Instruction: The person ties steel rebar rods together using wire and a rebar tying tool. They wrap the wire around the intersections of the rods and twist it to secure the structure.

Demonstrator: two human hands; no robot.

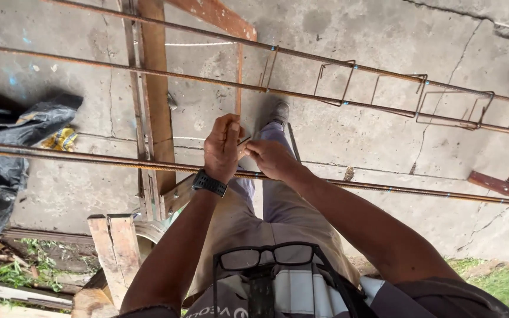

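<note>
My left hand [222,147], with a black watch on its wrist, is closed above the nearest rusty rebar [89,158], pinching one end of a thin tie wire [244,140]. Just to the right, my right hand [271,159] grips the same wire, fingers curled over the bar. The two hands almost touch. Two more long rebars [148,72] run across farther away, carrying several bent wire stirrups [334,82]. A pair of black glasses [266,256] hangs on my shirt.
A wooden trestle [153,106] supports the bars at left, with a wooden block stand [113,247] below it. Black plastic sheeting [7,153] lies at far left. Rusty wooden pieces [502,185] lie at right. Cracked concrete floor, grass at the bottom corners.
</note>
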